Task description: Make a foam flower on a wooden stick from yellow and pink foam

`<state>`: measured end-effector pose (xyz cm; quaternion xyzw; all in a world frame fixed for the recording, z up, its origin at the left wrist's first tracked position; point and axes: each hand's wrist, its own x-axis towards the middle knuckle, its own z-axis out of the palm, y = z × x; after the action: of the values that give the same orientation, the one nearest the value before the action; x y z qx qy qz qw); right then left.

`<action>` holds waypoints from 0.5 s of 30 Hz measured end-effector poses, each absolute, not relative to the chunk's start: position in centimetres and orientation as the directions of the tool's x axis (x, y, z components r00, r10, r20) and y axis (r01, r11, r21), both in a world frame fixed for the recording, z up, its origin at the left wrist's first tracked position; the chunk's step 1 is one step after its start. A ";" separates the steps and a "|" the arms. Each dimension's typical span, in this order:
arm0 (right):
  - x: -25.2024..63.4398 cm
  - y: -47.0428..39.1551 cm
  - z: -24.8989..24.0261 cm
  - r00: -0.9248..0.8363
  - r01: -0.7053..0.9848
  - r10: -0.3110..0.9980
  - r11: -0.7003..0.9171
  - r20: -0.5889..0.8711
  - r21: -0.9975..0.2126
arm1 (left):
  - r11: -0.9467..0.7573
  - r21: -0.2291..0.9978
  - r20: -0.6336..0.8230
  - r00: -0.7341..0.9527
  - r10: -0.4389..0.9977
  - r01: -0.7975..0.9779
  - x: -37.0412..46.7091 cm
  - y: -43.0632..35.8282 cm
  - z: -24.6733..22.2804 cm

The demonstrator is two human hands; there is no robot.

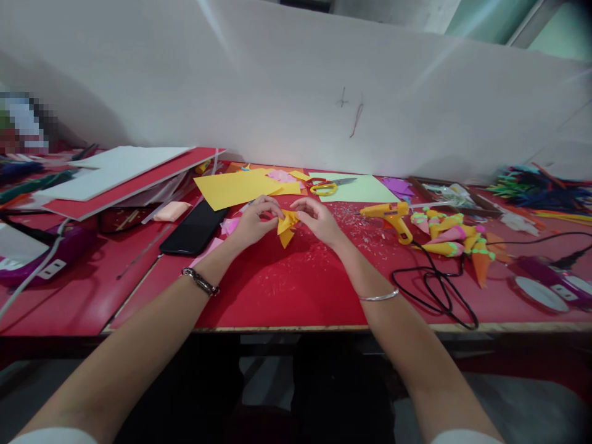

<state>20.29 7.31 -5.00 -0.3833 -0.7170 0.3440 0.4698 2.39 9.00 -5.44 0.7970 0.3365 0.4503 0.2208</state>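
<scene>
Between my two hands is a small folded yellow paper piece (287,228) with pointed flaps, held just above the red table (287,296). My left hand (256,221) pinches its left side, fingers curled. On the other side, my right hand (319,219) grips the top right edge with thumb and fingertips. Behind the hands lie yellow paper sheets (235,187) and scissors (326,187) with red and yellow handles. To the right a yellow glue gun (391,217) rests beside several small paper cones (451,234) in yellow, pink and orange.
A black phone (197,228) lies left of my hands, near a foam-board stack (124,172). Black cable (435,290) loops across the right side by a purple power strip (562,280). A tray (462,196) and coloured pipe cleaners (541,188) stand back right, before a white partition (277,92).
</scene>
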 end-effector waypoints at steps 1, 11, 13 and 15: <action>20.4 7.5 -5.1 -0.247 0.238 0.875 0.471 0.417 -0.849 | -0.676 0.655 0.569 0.368 0.735 0.338 2.4 9.0 -5.5; 21.1 8.4 -5.7 -0.133 0.377 0.874 0.480 0.467 -0.792 | -0.676 0.650 0.575 0.358 0.736 0.346 2.2 9.1 -5.5; 21.2 8.2 -5.5 -0.116 0.381 0.884 0.462 0.454 -0.801 | -0.675 0.647 0.572 0.360 0.737 0.356 2.3 9.0 -5.5; 21.1 8.0 -5.3 -0.118 0.374 0.889 0.452 0.442 -0.810 | -0.672 0.641 0.571 0.355 0.740 0.370 2.3 9.0 -5.4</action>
<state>21.15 7.95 -5.33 -0.4518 -0.6993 0.2643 0.4869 2.30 8.96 -5.45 0.7969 0.3482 0.4483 0.2064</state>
